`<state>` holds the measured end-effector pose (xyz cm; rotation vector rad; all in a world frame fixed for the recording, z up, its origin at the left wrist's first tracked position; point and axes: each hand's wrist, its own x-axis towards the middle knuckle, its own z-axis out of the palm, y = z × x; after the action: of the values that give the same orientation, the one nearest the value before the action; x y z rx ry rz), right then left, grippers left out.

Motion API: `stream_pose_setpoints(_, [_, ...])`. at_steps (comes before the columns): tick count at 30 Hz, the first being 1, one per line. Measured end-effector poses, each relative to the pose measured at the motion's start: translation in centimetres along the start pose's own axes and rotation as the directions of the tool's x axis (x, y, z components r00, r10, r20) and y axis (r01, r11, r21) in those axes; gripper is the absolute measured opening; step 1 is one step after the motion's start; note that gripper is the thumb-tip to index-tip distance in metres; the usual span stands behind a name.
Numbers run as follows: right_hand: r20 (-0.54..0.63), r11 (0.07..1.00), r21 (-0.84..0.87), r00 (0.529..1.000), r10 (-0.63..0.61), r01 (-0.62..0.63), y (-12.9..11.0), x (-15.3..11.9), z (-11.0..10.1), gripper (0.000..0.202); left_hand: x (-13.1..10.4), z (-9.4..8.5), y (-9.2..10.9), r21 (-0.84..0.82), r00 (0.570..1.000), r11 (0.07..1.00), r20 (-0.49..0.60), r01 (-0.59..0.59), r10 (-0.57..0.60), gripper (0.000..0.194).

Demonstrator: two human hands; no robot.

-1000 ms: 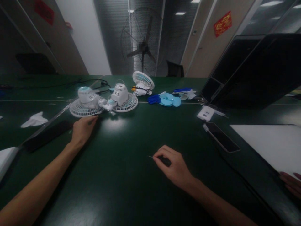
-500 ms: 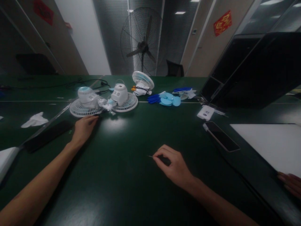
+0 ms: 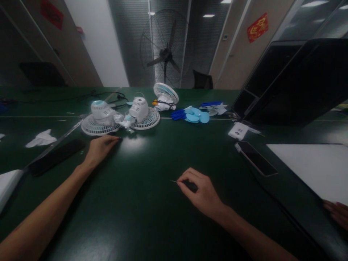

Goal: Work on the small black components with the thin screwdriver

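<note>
Fingers pinched together, my left hand point(image 3: 101, 146) rests on the green table point(image 3: 130, 210) just in front of two white fans; a tiny dark item shows at its fingertips, too small to name. My right hand point(image 3: 199, 188) pinches a thin pin-like piece point(image 3: 173, 181) that points left, low over the middle of the table. Face down lie the left fan point(image 3: 102, 116) and the middle fan point(image 3: 139, 112), with crumpled white plastic point(image 3: 123, 120) between them. Behind them a third small fan point(image 3: 164, 96) leans back.
Blue gloves point(image 3: 178, 114) and light blue fan blades point(image 3: 198, 115) lie beyond my right hand. To the right are a white box point(image 3: 237, 131), a phone point(image 3: 256, 158), a white board point(image 3: 312, 166), a large black monitor point(image 3: 296, 79) and another person's hand point(image 3: 337, 213).
My left hand has shifted slightly right along the table, and a small dark item now shows at its fingertips. My right hand has stayed in place with the thin piece.
</note>
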<state>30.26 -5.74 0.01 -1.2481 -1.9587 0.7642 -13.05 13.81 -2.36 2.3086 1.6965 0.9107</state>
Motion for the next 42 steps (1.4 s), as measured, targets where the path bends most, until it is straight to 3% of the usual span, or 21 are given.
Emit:
stream_pose_setpoints(3, [0.001,1.0,0.009,1.0,-0.005,0.005,0.1,-0.1,0.0,0.009,-0.2,0.4,3.0,-0.145,0.991,0.989,0.125,-0.024,0.043,0.046])
stream_pose_setpoints(6, [-0.002,1.0,0.012,1.0,-0.011,0.011,0.1,0.0,0.0,0.009,-0.6,1.6,7.2,-0.355,0.951,0.933,0.303,0.052,0.062,0.037])
stream_pose_setpoints(11, [-0.012,1.0,-0.023,1.0,-0.01,0.009,-0.3,0.2,-0.1,0.01,-3.1,3.5,14.6,-0.558,0.789,0.807,0.578,0.195,0.209,0.021])
stream_pose_setpoints(13, [-0.005,0.999,-0.032,1.0,-0.016,0.016,-0.4,0.2,-0.2,0.01,-4.5,4.0,17.0,-0.59,0.733,0.774,0.628,0.228,0.262,0.024])
stream_pose_setpoints(15, [0.008,0.999,-0.043,1.0,-0.029,0.03,-0.4,0.1,-0.1,0.01,-5.7,4.2,18.6,-0.606,0.704,0.759,0.646,0.239,0.295,0.026])
stream_pose_setpoints(22, [0.03,0.992,-0.114,0.998,-0.053,0.057,-0.3,0.0,0.1,0.009,-6.6,4.2,19.6,-0.598,0.723,0.773,0.629,0.213,0.287,0.026])
stream_pose_setpoints(34, [0.042,0.989,-0.126,0.997,-0.067,0.072,-0.3,0.0,0.4,0.01,-7.6,4.8,20.1,-0.611,0.744,0.791,0.546,0.041,0.384,0.033])
stream_pose_setpoints(42, [0.004,0.996,0.069,0.999,-0.053,0.052,-1.1,0.4,0.9,0.01,-7.9,4.9,20.5,-0.626,0.719,0.78,0.534,-0.019,0.446,0.037])
